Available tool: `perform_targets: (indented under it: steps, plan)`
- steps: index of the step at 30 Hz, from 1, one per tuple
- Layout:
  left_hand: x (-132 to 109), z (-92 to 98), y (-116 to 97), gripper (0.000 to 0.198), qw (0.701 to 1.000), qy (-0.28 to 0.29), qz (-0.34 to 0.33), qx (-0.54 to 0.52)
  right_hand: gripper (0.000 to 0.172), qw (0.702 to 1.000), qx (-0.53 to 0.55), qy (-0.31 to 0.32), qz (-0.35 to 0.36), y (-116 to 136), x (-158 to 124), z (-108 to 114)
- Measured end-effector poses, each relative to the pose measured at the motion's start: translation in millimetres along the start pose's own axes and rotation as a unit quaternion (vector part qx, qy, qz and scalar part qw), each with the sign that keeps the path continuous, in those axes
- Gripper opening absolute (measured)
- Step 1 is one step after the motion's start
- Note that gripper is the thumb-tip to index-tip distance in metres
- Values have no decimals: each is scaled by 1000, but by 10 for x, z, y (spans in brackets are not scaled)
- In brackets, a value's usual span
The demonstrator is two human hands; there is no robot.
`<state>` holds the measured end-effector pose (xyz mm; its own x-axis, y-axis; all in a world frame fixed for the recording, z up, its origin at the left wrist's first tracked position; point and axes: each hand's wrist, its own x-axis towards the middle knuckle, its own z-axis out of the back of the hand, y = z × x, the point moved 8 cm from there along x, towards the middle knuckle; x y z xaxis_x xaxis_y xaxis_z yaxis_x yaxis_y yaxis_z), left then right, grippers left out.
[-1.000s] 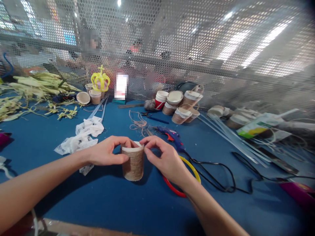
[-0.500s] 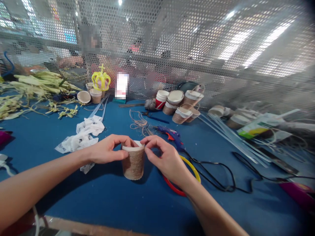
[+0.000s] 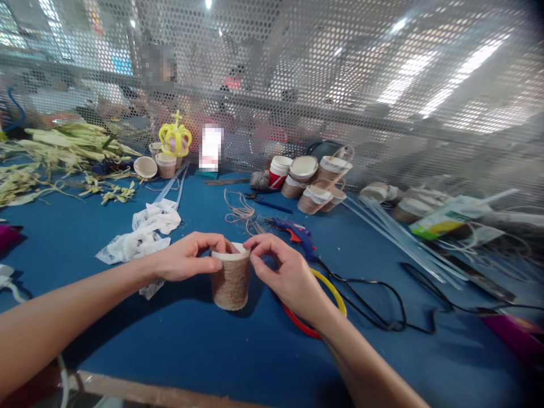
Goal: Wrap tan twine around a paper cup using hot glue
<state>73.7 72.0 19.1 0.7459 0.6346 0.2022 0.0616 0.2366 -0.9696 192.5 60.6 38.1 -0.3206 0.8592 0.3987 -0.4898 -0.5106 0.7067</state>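
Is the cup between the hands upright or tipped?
Upright: the cup has its white rim on top, with left hand and right hand at it.

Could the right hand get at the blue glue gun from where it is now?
Probably yes: the glue gun lies just beyond the right hand with nothing visible between them, though that hand is busy at the brown cup.
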Motion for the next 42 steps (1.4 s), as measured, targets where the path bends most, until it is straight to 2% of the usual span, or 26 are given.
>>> perform_targets:
  steps: [10,16,27,33,42]
  plan:
    - [-11,-11,-22,16,1000,12,-3,-5,14,1000,5,1,0,22,13,-12]
    - [-8,-1,-18,18,1000,-10,7,28,14,1000,1,-1,-1,31,4,-4]
    - [-11,-5,-12,18,1000,-4,-3,21,15,1000,6,1,-4,24,-5,-11]
    - [-16,-7,-12,26,998,-8,14,53,15,1000,4,-1,-2,49,-3,-15]
    - [-20,14,-21,21,994,-21,13,111,15,1000,-2,-4,8,99,-5,-9]
